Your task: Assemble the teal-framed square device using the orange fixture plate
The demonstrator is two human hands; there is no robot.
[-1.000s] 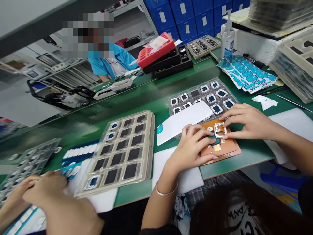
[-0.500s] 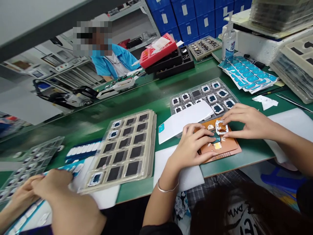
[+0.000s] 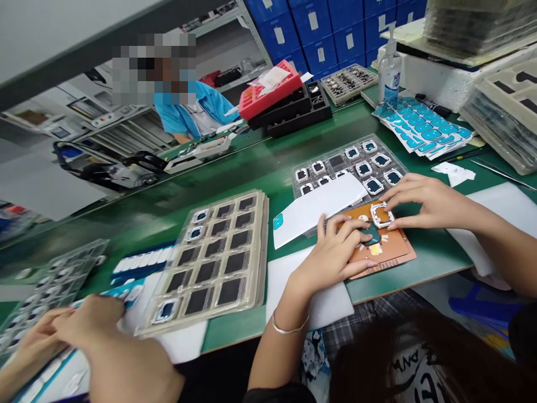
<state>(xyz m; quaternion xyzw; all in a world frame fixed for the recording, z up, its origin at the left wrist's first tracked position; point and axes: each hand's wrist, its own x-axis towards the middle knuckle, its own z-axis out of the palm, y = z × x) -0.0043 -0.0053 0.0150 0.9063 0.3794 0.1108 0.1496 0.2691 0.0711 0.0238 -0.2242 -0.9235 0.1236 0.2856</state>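
An orange-brown fixture plate (image 3: 394,249) lies at the green bench's near edge. My left hand (image 3: 331,254) rests on it with curled fingers, the fingertips pressing a dark teal part (image 3: 371,235). My right hand (image 3: 423,201) reaches in from the right and pinches a small white square frame (image 3: 381,214) lying on the plate just beyond the teal part. Behind the plate sits a clear tray (image 3: 356,162) of white-framed parts, half covered by a white sheet (image 3: 319,207).
A stack of clear trays (image 3: 218,254) with dark pockets lies left of my hands. A co-worker's hands (image 3: 84,330) work at the lower left. Blue sticker sheets (image 3: 423,129), a pump bottle (image 3: 389,67) and tweezers (image 3: 499,173) are at the right. A person in blue (image 3: 188,106) sits across.
My right hand has nudged the white frame slightly up and to the right on the plate. My left hand stays on the teal part. The co-worker's hands have shifted a little.
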